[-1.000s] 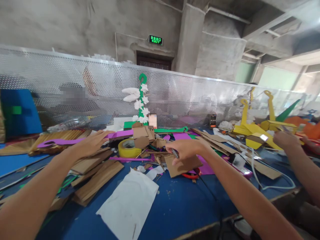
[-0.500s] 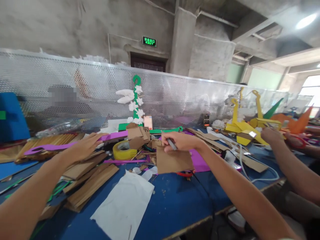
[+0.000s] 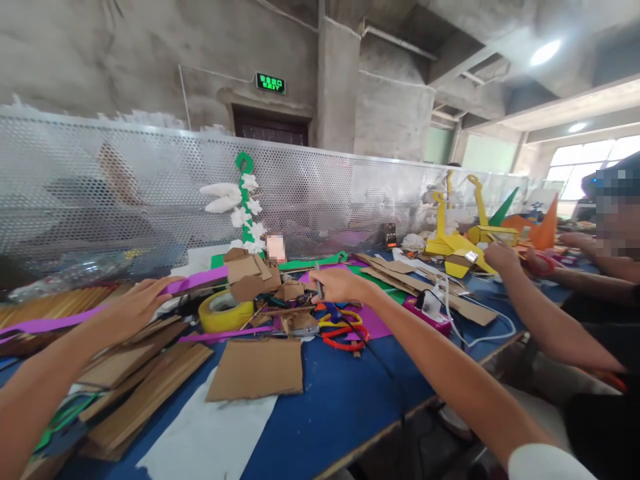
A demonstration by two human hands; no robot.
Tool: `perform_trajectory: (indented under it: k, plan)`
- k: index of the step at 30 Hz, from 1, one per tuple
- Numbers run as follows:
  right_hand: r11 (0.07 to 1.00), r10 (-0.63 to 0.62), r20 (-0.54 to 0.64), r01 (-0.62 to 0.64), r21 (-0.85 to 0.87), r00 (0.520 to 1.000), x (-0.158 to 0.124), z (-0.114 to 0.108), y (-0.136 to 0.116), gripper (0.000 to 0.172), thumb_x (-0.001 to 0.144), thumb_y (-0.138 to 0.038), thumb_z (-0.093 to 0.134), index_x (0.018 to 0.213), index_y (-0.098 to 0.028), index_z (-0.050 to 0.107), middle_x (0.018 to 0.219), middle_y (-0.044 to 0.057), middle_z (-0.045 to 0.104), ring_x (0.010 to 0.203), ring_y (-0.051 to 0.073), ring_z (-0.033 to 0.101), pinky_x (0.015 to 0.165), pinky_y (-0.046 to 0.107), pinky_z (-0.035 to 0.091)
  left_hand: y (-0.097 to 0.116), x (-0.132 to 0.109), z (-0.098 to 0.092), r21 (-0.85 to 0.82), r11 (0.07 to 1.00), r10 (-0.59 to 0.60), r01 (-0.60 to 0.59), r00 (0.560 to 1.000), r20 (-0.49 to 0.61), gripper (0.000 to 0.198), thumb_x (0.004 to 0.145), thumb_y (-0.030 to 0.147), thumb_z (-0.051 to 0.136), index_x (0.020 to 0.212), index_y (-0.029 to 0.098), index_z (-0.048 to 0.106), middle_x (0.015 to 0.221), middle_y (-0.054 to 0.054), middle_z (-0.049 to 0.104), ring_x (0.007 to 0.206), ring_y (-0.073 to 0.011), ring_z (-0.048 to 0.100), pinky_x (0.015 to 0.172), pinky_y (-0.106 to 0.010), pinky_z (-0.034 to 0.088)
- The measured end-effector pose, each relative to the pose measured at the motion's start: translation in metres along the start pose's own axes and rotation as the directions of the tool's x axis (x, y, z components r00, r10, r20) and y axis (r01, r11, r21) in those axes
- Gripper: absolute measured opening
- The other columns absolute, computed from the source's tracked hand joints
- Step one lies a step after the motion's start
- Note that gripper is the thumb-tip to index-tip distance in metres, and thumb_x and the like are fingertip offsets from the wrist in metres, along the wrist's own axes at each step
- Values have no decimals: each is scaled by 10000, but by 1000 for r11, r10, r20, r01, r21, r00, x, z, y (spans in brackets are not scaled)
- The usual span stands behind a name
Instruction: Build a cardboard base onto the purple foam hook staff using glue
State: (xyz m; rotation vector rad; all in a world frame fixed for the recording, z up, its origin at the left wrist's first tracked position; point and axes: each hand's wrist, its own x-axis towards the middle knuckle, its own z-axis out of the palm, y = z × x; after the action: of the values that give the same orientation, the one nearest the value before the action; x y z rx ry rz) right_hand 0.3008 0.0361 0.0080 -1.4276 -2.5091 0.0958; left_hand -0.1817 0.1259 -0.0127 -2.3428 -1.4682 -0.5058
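Observation:
My left hand (image 3: 140, 300) rests with fingers stretched out over a long purple strip (image 3: 197, 280), beside a yellow tape roll (image 3: 227, 311). My right hand (image 3: 336, 285) is closed around a slim grey pen (image 3: 319, 283), held nearly upright above the scraps. Below that hand lie scissors with red handles (image 3: 345, 338) and yellow ones (image 3: 345, 319). A flat brown cardboard piece (image 3: 256, 369) lies apart from both hands, partly over a white sheet (image 3: 210, 433) near the table's front.
Cardboard strips (image 3: 150, 400) are heaped at the left. A green stand with white flowers (image 3: 245, 200) rises before the perforated metal screen (image 3: 310, 180). A white cable (image 3: 487, 341) loops at the right, near a co-worker's hand (image 3: 503, 257) and yellow pieces (image 3: 450, 247).
The brown cardboard piece has left my right hand and now lies nearer, partly over the white sheet. The scissors are uncovered. My view has swung right; the left hand stays on the strip.

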Motion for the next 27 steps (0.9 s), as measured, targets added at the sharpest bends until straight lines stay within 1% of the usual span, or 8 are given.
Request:
perform_trajectory:
  k: [3, 7, 10, 13, 15, 17, 20, 27]
  plan:
    - [999, 45, 38, -45, 3, 998, 3, 19, 20, 364, 827, -404, 781, 996, -199, 532, 865, 8, 644, 726, 161, 556, 597, 236, 299, -9, 1, 7, -68, 997, 40, -37, 999, 34, 653, 996, 491, 210, 1478, 139, 473, 1334, -154, 624, 1236, -311, 578, 1113, -437, 399]
    - [997, 71, 41, -72, 15, 997, 7, 29, 25, 326, 841, -367, 748, 1024, -192, 543, 890, 21, 660, 734, 171, 572, 588, 242, 318, -16, 1, 11, -81, 996, 47, -45, 998, 33, 653, 1007, 508, 207, 1498, 147, 440, 1334, -148, 605, 1233, -299, 562, 1123, -429, 374]
    - [997, 69, 68, -71, 32, 995, 5, 29, 23, 330, 842, -391, 738, 1039, -197, 557, 912, 26, 676, 748, 179, 594, 592, 245, 344, -12, 1, 9, -75, 997, 39, -36, 998, 42, 666, 994, 511, 200, 1476, 129, 456, 1325, -155, 605, 1234, -297, 562, 1125, -421, 371]
    - [998, 46, 113, -49, 29, 993, 2, 31, 18, 471, 767, -447, 798, 1092, -210, 552, 928, 24, 689, 755, 194, 607, 592, 250, 352, -4, 1, 2, -71, 997, 38, -34, 997, 66, 671, 984, 498, 208, 1476, 115, 459, 1347, -161, 602, 1263, -299, 554, 1140, -416, 361]
    - [999, 42, 108, -43, 1, 993, 1, 35, 14, 488, 729, -391, 813, 1099, -218, 545, 911, 20, 685, 734, 196, 595, 584, 251, 333, 1, 0, -3, -76, 997, 37, -32, 997, 70, 678, 981, 494, 207, 1483, 111, 455, 1359, -164, 599, 1277, -300, 549, 1148, -423, 356]
    - [999, 50, 68, -49, -19, 996, 1, 36, 12, 430, 718, -307, 784, 1062, -220, 541, 873, 13, 669, 705, 187, 570, 576, 251, 307, 6, -2, -6, -83, 996, 26, -21, 998, 61, 681, 981, 500, 200, 1492, 127, 451, 1353, -155, 604, 1275, -299, 553, 1150, -433, 360]
    - [998, 70, 0, -70, 2, 998, 0, 30, 17, 368, 710, -258, 749, 997, -217, 523, 834, 5, 643, 691, 173, 545, 582, 249, 298, 8, -3, -8, -86, 996, 20, -15, 998, 60, 675, 983, 507, 198, 1493, 147, 456, 1352, -144, 609, 1278, -302, 553, 1146, -439, 371]
    - [982, 145, -224, -113, 152, 964, -19, -13, 38, 321, 806, -389, 638, 992, -224, 433, 843, -2, 613, 704, 155, 519, 657, 258, 355, -2, 0, 1, -94, 995, 37, -32, 998, 57, 624, 1006, 470, 236, 1496, 148, 448, 1366, -145, 608, 1275, -299, 538, 1152, -445, 352]
